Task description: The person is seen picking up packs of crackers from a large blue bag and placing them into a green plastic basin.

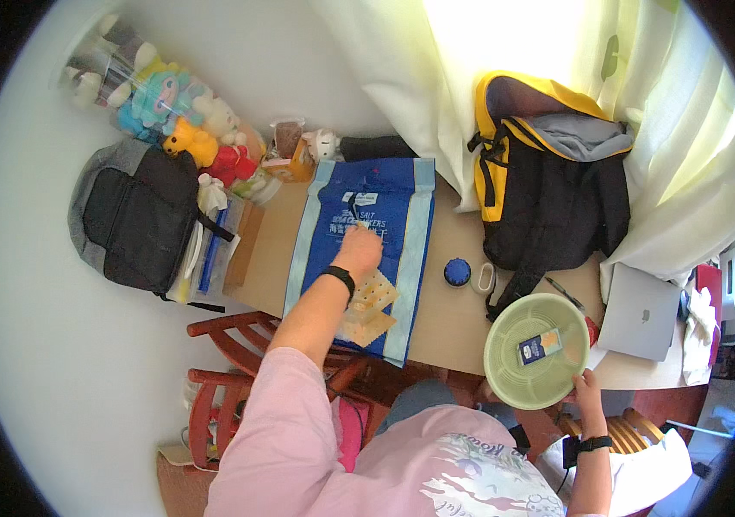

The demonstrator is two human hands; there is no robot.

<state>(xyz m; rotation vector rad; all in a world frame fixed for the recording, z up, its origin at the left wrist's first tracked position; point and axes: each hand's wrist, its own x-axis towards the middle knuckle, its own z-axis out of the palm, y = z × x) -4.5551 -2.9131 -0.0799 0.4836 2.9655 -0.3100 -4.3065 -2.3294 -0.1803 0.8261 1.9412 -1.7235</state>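
A large blue bag (399, 194) with pale blue side bands, writing and a picture of crackers lies flat on the table, its lower end reaching past the front edge. Over the middle of the bag, my left hand (361, 251) has its fingers curled. A thin dark item (354, 208) shows just beyond them; whether it is held cannot be told. My right hand (587, 386) grips the rim of a light green plastic basket (503, 346) at the table's front edge. Inside the basket lies a small blue packet (540, 347) with a cracker picture.
A yellow and black backpack (555, 207) stands open by the curtain. Nearby are a blue round lid (457, 272), a white oval case (485, 278), a pen (564, 293) and a grey laptop (640, 313). A black bag (141, 220) and plush toys (193, 123) sit left. Red wooden chairs (212, 388) stand below.
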